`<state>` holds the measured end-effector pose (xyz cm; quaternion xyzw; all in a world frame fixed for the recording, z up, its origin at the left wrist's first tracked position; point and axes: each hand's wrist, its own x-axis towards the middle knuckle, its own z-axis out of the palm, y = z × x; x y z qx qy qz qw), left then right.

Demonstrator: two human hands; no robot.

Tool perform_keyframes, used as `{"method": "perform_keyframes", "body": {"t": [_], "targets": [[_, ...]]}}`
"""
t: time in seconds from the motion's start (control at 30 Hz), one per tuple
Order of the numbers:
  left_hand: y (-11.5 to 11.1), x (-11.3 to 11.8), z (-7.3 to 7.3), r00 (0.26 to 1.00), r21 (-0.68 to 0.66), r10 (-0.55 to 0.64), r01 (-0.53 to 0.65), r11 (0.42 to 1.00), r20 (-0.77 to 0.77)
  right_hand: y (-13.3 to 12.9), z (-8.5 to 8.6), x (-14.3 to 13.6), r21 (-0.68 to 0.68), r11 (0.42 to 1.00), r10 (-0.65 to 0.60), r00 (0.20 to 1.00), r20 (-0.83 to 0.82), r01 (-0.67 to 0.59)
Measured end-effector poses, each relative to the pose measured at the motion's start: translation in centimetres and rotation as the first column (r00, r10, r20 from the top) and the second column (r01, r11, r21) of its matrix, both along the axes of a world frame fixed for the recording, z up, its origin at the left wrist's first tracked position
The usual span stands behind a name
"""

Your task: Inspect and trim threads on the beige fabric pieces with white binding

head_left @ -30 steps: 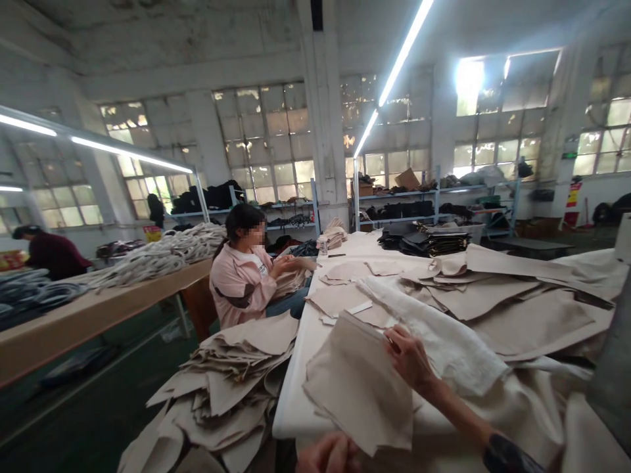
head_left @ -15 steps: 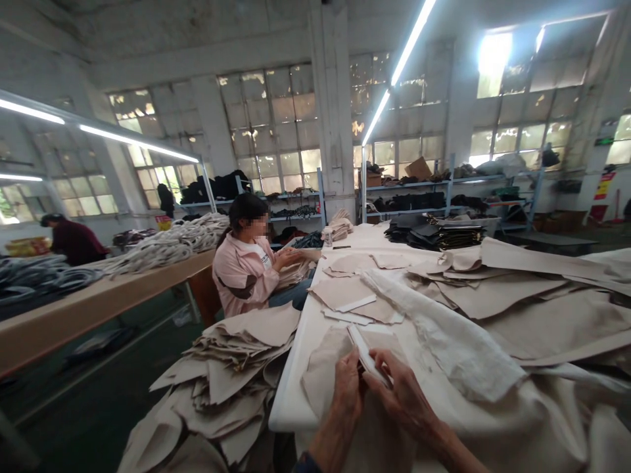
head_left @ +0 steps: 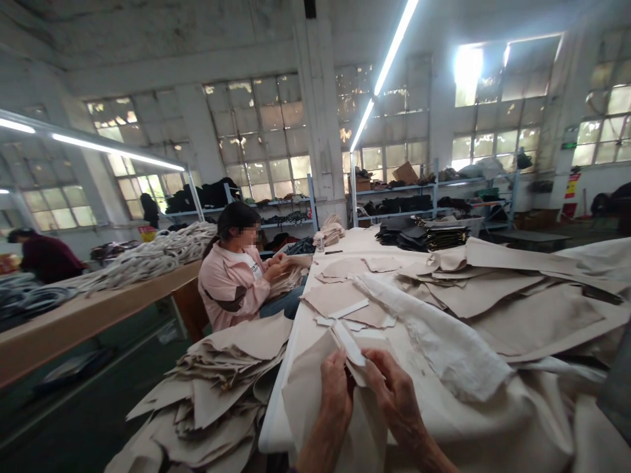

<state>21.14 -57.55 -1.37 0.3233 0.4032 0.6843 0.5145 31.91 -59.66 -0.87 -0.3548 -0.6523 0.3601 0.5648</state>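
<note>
Pinching fabric piece (head_left: 315,394) near table edge (head_left: 276,420).

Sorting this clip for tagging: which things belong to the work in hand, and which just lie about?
In hand: left hand and right hand pinch a white paper strip on a beige cut fabric piece.

Lying about: crumpled white cloth, black fabric stack, beige piece pile.
</note>
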Motion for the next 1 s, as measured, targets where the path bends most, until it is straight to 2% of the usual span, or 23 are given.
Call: {"method": "perform_keyframes", "body": {"t": [0.07,0.13,0.23,0.3,0.43,0.5,0.53,0.57,0.63,0.67,0.7,0.77,0.8,0.87,0.93,1.0], "targets": [[0.0,-0.3,1.0,0.998,0.014,-0.02,0.021,1.0,-0.061,0.4,-0.1,0.3,0.035,0.995,-0.099,0.995,0.019,0.098],[0.1,-0.7,2.0,0.988,0.034,-0.014,0.019,0.999,-0.155,0.9,-0.4,0.7,0.167,0.966,-0.212,0.974,0.08,0.197],[0.5,-1.2,3.4,0.939,0.08,0.005,0.024,0.996,-0.344,1.4,-0.5,1.2,0.36,0.915,-0.271,0.938,0.215,0.182],[0.8,-1.3,3.9,0.893,0.106,0.038,0.01,0.994,-0.448,1.7,-0.3,1.7,0.349,0.912,-0.318,0.909,0.268,0.216],[0.2,-1.0,4.0,0.802,0.164,0.189,-0.114,0.98,-0.567,2.1,-0.5,2.9,0.181,0.889,-0.454,0.858,0.24,0.42],[-0.8,-0.4,3.7,0.749,0.197,0.261,-0.176,0.964,-0.609,1.8,-0.9,3.2,0.2,0.861,-0.506,0.827,0.245,0.467],[-1.4,-0.1,3.6,0.72,0.216,0.285,-0.189,0.958,-0.632,1.5,-1.1,3.2,0.302,0.819,-0.563,0.787,0.252,0.488],[-2.0,0.3,3.5,0.687,0.24,0.293,-0.175,0.955,-0.665,1.0,-1.1,3.2,0.459,0.752,-0.624,0.736,0.263,0.474],[-3.0,1.0,3.4,0.603,0.28,0.275,-0.088,0.956,-0.749,-0.1,-0.8,3.0,0.783,0.55,-0.712,0.652,0.26,0.289],[-3.5,1.2,3.5,0.549,0.284,0.259,-0.042,0.958,-0.794,-0.5,-0.4,3.0,0.878,0.453,-0.724,0.64,0.259,0.157],[-3.8,1.4,3.6,0.491,0.278,0.246,-0.008,0.961,-0.836,-0.8,0.1,3.0,0.919,0.392,-0.71,0.65,0.269,0.047],[-4.3,1.4,3.8,0.389,0.252,0.227,0.014,0.968,-0.893,-1.0,1.2,3.4,0.942,0.334,-0.703,0.654,0.281,-0.046],[-4.5,1.3,3.9,0.342,0.249,0.231,0.01,0.968,-0.911,-0.8,1.6,3.6,0.945,0.322,-0.721,0.633,0.28,-0.051],[-4.8,1.1,3.9,0.256,0.269,0.257,0.014,0.963,-0.932,-0.1,1.9,4.1,0.94,0.336,-0.769,0.558,0.313,-0.063],[-5.0,1.1,3.5,0.195,0.294,0.286,0.011,0.956,-0.938,0.6,1.8,4.0,0.912,0.4,-0.775,0.499,0.388,-0.088],[-5.3,1.3,3.0,0.178,0.312,0.304,0.018,0.95,-0.936,1.0,1.3,3.5,0.863,0.486,-0.704,0.524,0.48,-0.139]]}}
